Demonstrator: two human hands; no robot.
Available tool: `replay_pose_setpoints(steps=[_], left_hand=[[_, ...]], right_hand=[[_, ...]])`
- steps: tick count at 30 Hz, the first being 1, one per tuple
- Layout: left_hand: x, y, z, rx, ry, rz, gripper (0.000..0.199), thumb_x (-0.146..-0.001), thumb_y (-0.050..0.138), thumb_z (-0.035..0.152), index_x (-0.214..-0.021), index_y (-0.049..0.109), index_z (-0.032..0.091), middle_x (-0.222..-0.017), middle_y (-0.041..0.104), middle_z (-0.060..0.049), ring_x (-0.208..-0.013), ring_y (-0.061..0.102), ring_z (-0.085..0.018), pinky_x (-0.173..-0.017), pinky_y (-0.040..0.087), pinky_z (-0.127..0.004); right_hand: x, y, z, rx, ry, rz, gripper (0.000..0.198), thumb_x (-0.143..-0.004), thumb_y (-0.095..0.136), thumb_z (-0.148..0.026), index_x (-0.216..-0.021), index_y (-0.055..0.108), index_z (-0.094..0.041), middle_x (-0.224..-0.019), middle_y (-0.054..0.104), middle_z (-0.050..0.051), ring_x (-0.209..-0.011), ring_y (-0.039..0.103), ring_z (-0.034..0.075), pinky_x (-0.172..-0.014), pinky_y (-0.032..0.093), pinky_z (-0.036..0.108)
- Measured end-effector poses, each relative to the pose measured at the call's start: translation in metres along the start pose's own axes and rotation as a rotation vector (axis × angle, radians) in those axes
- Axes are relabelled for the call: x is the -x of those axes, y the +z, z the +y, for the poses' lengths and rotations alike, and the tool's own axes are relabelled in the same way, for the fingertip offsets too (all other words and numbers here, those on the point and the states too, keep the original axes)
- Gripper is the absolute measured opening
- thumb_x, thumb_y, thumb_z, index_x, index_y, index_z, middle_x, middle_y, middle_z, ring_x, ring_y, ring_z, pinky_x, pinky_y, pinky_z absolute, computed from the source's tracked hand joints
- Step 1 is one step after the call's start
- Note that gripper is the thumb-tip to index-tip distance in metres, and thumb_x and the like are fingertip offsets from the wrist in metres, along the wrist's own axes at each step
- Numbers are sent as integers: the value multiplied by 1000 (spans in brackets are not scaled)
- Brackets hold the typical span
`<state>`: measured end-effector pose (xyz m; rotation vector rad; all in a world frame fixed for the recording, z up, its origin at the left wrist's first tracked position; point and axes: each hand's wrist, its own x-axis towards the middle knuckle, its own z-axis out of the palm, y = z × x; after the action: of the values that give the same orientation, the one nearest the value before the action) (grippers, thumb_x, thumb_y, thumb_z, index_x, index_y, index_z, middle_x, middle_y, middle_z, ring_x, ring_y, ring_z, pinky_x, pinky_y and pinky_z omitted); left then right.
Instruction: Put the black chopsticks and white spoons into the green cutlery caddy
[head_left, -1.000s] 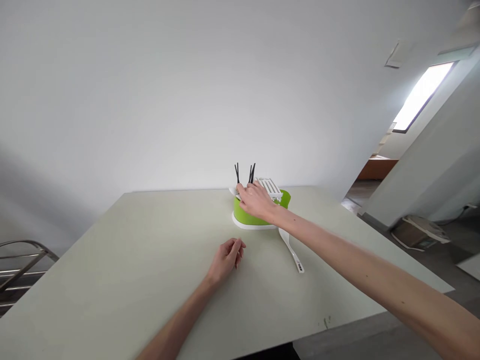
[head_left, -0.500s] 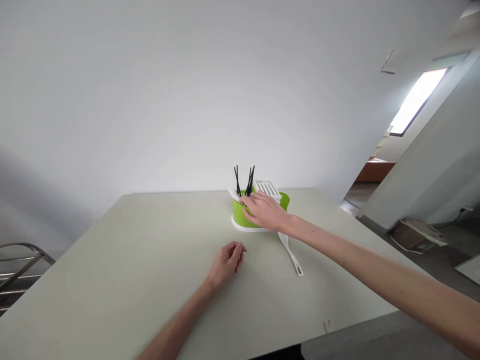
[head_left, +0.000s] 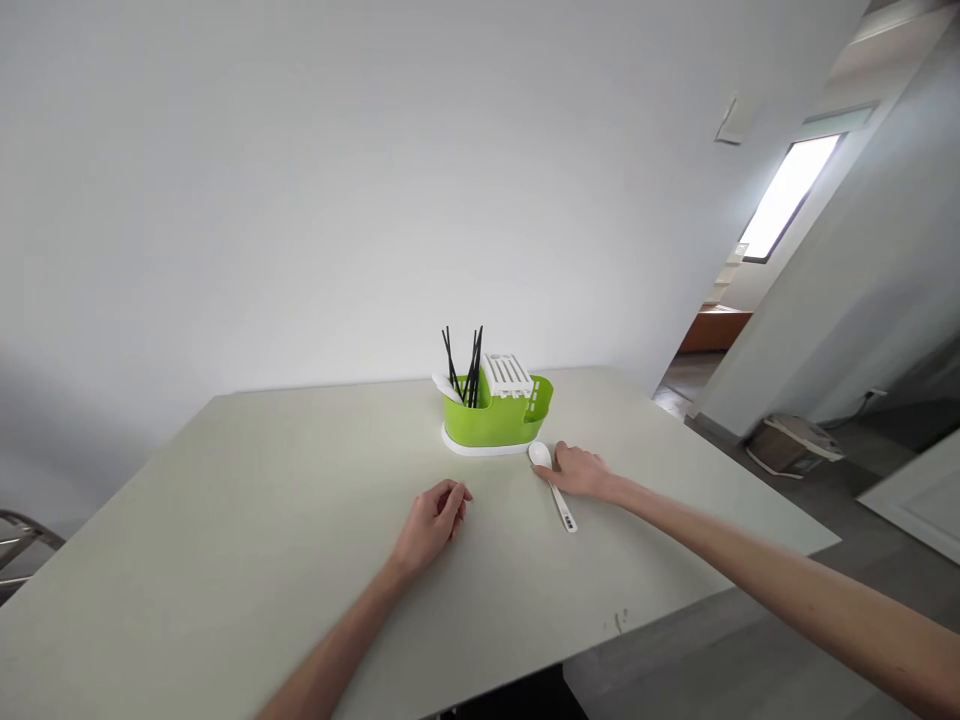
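A white spoon (head_left: 564, 508) lies on the table, its bowl towards the green utensil holder (head_left: 489, 427). My right hand (head_left: 581, 470) is over the spoon's neck; thumb and fingers are apart on either side of it, and the spoon rests on the tabletop. My left hand (head_left: 431, 527) rests on the table left of the spoon, fingers curled in loosely with nothing visible in them. Several black chopsticks (head_left: 474, 370) and a white utensil (head_left: 448, 388) stand in the holder's left compartment. A white slotted rack (head_left: 507, 374) tops its middle.
The pale table (head_left: 300, 480) meets a white wall (head_left: 337, 200) at its far edge. A metal-framed piece (head_left: 26, 540) is at the far left. On the floor to the right sits a box (head_left: 787, 445), beyond the table's edge.
My right hand has moved from the holder's left compartment down and right to the spoon. The left hand stays put on the table. The view has turned slightly to the right.
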<state>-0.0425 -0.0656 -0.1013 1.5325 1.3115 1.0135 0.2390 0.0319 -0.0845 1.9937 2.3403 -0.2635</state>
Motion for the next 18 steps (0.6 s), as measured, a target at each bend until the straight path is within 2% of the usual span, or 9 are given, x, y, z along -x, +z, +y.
replay_pose_setpoints(steps=[2,5,7,9,13,15,18], left_hand=[[0,0,1,-11,5,2,51,-95,46,67,-86,64,19,-66,55,3,-51,48,-12,-56,41,-27],[0,0,1,-18,9,-1,51,-95,47,66,-86,65,20,-65,55,3,-52,47,-12,-56,40,-27],[0,1,1,-27,8,-8,51,-95,47,66,-85,65,20,-65,55,3,-53,47,-12,-56,40,-27],[0,2,0,-37,6,-18,51,-96,46,65,-85,65,19,-66,55,3,-53,47,-12,-56,40,-26],[-1,4,-3,-37,0,-27,50,-96,45,63,-86,64,19,-66,54,3,-52,45,-12,-54,39,-26],[0,4,-5,-35,-5,-28,49,-97,45,62,-86,64,19,-66,53,4,-52,45,-11,-53,38,-26],[1,3,-6,-27,-7,-31,48,-98,45,60,-87,64,18,-66,54,4,-52,46,-11,-54,39,-26]], right_hand=[[0,4,-10,-30,-24,-8,36,-104,46,-46,-107,63,-15,-107,75,18,-97,74,31,-68,44,33],[9,1,-28,-71,-126,-20,24,-102,52,-36,-90,64,-20,-99,77,11,-89,73,25,-62,41,28],[19,-9,-40,-98,-196,3,24,-101,53,-36,-84,62,-22,-91,76,6,-85,71,22,-60,39,27],[29,-29,-52,-124,-251,61,25,-104,49,-37,-86,60,-23,-88,74,4,-80,69,20,-60,38,26],[41,-86,-73,-199,-389,336,29,-108,43,-43,-94,57,-22,-77,70,3,-67,64,19,-57,33,27],[38,-112,-82,-183,-416,480,31,-109,42,-45,-99,58,-21,-77,70,3,-67,63,19,-59,32,27],[24,-135,-93,-129,-433,685,31,-110,42,-45,-108,61,-21,-82,72,5,-73,64,21,-64,33,29]])
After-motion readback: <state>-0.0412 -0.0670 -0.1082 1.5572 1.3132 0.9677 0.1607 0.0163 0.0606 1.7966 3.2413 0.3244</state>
